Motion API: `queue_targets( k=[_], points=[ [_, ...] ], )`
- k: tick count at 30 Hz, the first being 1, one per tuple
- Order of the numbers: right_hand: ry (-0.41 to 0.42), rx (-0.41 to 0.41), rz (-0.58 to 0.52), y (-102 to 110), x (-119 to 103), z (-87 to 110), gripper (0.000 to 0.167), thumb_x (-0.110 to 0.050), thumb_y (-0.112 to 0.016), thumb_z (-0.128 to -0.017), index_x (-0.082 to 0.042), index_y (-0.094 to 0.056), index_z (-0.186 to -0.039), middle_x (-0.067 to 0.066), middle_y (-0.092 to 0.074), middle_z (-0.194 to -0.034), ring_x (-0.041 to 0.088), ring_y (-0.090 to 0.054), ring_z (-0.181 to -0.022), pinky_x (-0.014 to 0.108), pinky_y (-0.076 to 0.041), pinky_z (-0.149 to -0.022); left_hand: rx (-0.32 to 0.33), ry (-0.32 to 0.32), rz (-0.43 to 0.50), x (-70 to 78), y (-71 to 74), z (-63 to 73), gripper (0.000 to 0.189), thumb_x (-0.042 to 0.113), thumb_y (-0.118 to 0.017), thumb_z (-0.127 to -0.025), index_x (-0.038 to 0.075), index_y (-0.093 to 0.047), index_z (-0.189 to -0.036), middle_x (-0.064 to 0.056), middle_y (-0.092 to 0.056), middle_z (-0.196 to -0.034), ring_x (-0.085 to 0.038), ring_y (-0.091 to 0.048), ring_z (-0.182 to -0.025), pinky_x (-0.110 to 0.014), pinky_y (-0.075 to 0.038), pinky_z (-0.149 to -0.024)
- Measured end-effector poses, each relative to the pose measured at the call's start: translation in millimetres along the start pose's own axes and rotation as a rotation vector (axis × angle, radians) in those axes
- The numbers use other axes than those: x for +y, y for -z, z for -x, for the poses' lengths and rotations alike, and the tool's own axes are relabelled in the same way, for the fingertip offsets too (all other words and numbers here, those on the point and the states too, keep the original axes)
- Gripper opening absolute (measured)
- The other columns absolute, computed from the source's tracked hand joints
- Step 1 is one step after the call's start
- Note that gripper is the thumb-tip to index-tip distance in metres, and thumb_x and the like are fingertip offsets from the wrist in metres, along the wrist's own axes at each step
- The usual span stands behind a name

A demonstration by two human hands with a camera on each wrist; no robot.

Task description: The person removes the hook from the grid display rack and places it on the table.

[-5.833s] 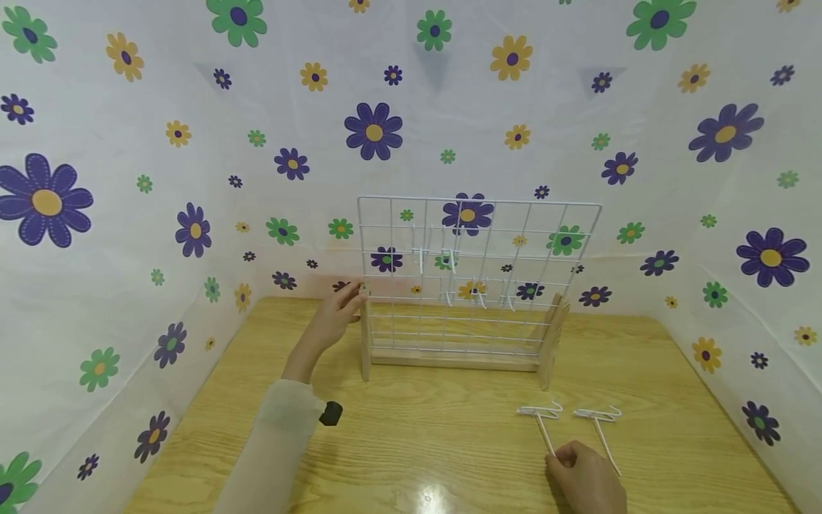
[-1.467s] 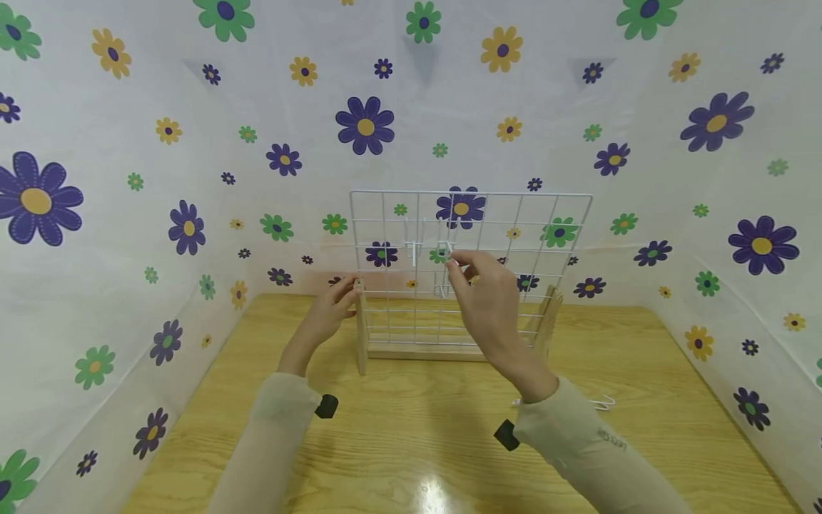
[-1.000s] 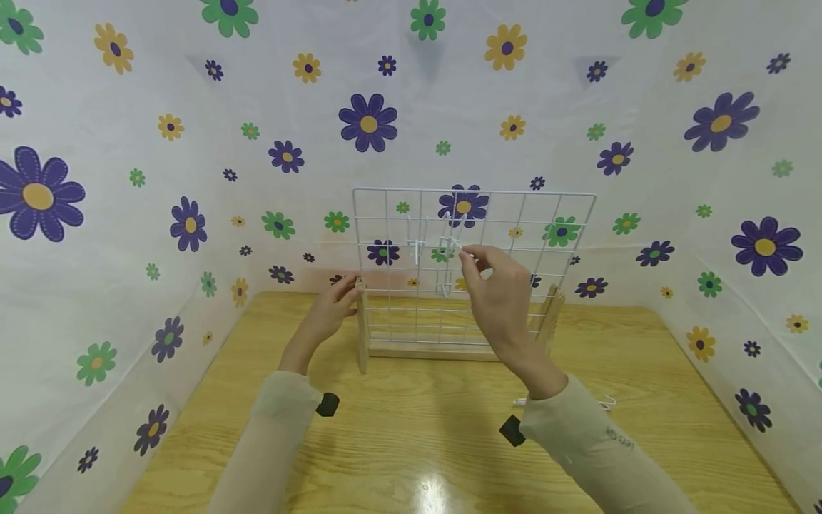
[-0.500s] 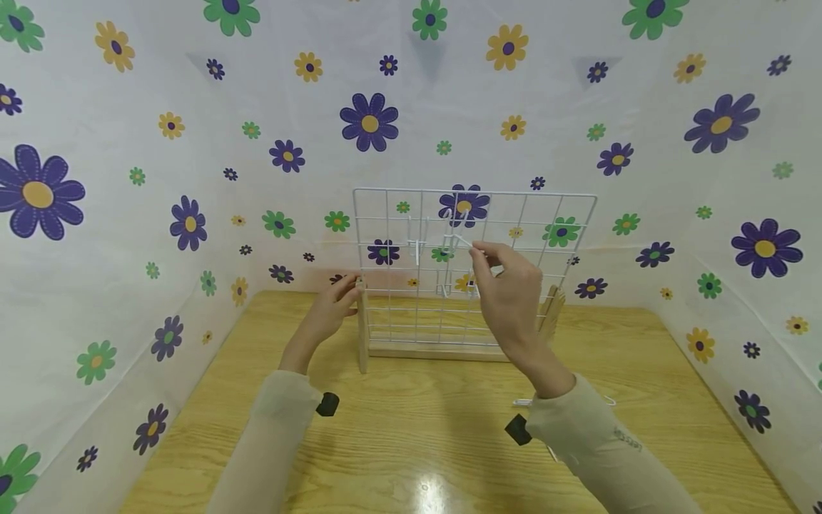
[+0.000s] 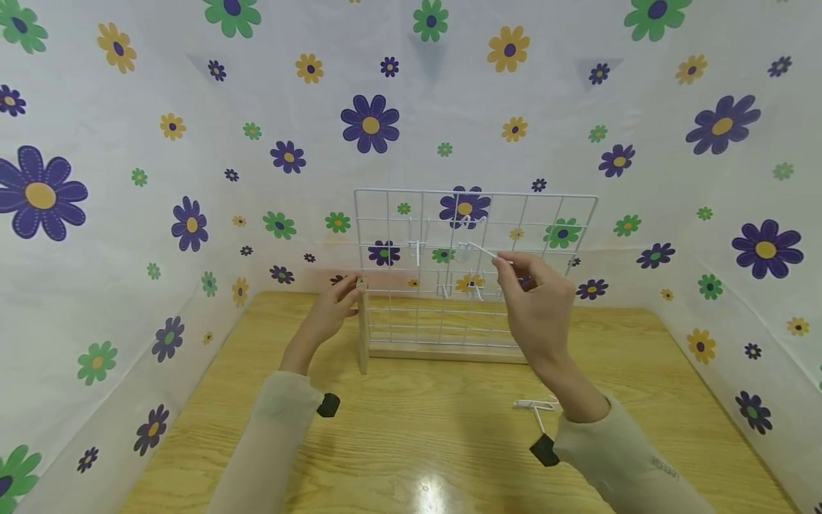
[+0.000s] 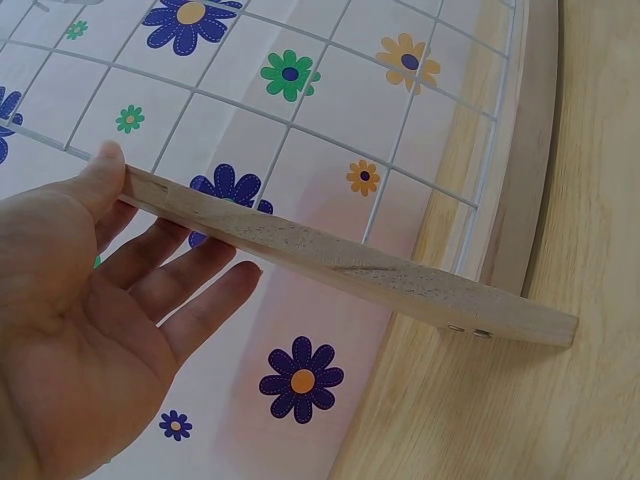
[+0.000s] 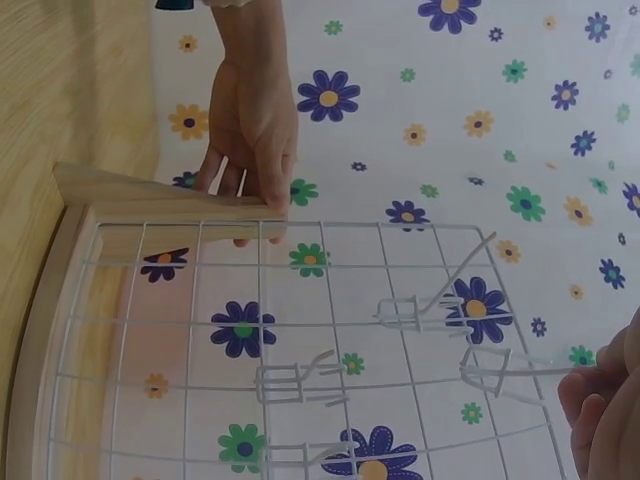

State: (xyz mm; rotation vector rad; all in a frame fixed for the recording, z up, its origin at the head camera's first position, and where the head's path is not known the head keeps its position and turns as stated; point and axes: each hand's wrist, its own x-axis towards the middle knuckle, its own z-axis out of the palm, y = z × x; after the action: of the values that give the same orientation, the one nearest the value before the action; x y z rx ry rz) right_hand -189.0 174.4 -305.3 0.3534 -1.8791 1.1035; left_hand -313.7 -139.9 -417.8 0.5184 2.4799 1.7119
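My right hand [image 5: 541, 307] pinches the long prong of a white wire display hook [image 5: 483, 250] between thumb and fingertips, at the upper middle of a white grid panel [image 5: 475, 193]. In the right wrist view, the back loop of this hook [image 7: 488, 370] lies over the grid; I cannot tell whether it still touches the wires. My left hand [image 5: 326, 319] grips the top of the panel's left wooden upright [image 5: 364, 335]. The left wrist view has its thumb on one side of the upright [image 6: 350, 265] and fingers on the other. Several other hooks [image 5: 418, 250] hang on the grid.
A loose white hook [image 5: 536, 405] lies on the wooden table [image 5: 398, 435], at front right, partly behind the right wrist's black camera [image 5: 544, 450]. A wooden bar [image 5: 443, 353] joins the stand's base. Flower-print sheeting [image 5: 308, 214] walls the table's back and sides.
The right hand came up from the table hooks to the grid, took hold of a hung hook, and drew it rightward, most clearly in the last half second. The left hand stayed on the upright.
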Motion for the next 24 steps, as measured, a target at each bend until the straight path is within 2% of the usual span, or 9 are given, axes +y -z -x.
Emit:
queue_targets(
  k=[7, 15, 19, 24],
  points=[
    [-0.045, 0.009, -0.019, 19, 2, 11.0, 0.008, 0.000, -0.075, -0.094, 0.003, -0.079, -0.100, 0.011, -0.074, -0.078, 0.003, -0.051, -0.054, 0.010, -0.036, -0.046, 0.002, -0.008, -0.008, -2.8, -0.6, -1.1, 0.058, 0.034, -0.046, -0.112, 0.009, -0.032, -0.162, -0.021, -0.037, -0.161, -0.042, -0.048, -0.138, -0.048, -0.053, -0.107],
    [-0.110, 0.004, -0.014, 35, 7, 25.7, 0.008, 0.007, -0.073, -0.092, 0.007, -0.077, -0.099, 0.018, -0.072, -0.077, 0.002, -0.049, -0.049, 0.011, -0.031, -0.039, 0.010, -0.008, -0.010, -2.2, -2.5, -0.9, 0.057, 0.033, -0.046, -0.112, 0.010, -0.032, -0.162, -0.022, -0.038, -0.161, -0.042, -0.048, -0.138, -0.049, -0.053, -0.107],
    [-0.110, -0.002, -0.016, 41, 12, 33.4, 0.007, 0.004, -0.075, -0.092, 0.004, -0.078, -0.099, 0.015, -0.072, -0.076, 0.003, -0.049, -0.048, 0.012, -0.032, -0.038, 0.012, -0.007, -0.005, -3.1, -3.0, -0.9, 0.057, 0.034, -0.046, -0.112, 0.010, -0.033, -0.162, -0.022, -0.037, -0.161, -0.043, -0.048, -0.139, -0.050, -0.052, -0.108],
    [-0.119, 0.006, -0.009, 45, 16, 41.7, 0.009, 0.007, -0.075, -0.091, 0.004, -0.078, -0.099, 0.000, -0.072, -0.078, 0.003, -0.051, -0.048, 0.013, -0.032, -0.038, 0.013, -0.003, -0.008, -2.8, -2.9, -0.5, 0.058, 0.035, -0.046, -0.112, 0.011, -0.033, -0.163, -0.021, -0.037, -0.162, -0.042, -0.048, -0.139, -0.049, -0.053, -0.107]
  ],
)
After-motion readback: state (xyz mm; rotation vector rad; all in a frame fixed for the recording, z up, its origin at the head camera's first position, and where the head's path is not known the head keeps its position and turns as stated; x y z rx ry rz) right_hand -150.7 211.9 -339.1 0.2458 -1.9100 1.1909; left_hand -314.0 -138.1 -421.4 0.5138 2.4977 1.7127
